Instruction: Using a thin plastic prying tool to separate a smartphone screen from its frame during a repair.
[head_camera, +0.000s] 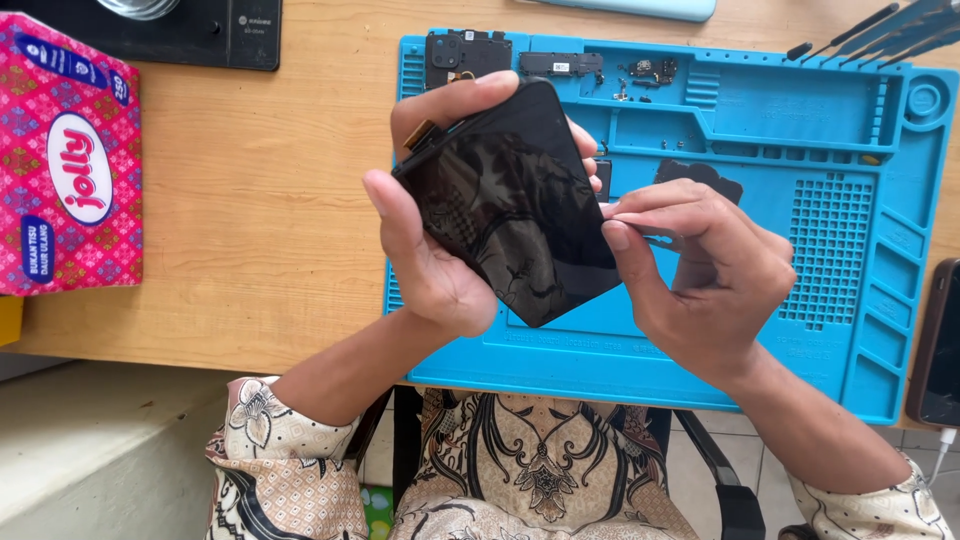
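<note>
My left hand (430, 240) is wrapped around a black phone screen (515, 200), thumb along its left edge and fingers (450, 100) curled over the far corner, holding it tilted above the blue repair mat (850, 330). The glass is dark and glossy, throwing back a pattern of reflections, with its near corner pointing toward me. My right hand (700, 280) is closed in a pinch at the screen's right edge, thumb and forefinger pressed together on something small and thin that I cannot make out. The mat lies on a pale wooden bench (260, 230), its far trays holding small phone parts (560, 65) and a row of tools (880, 35). A pink tissue box (65, 160) sits at the left, another phone (938, 345) at the right edge.
</note>
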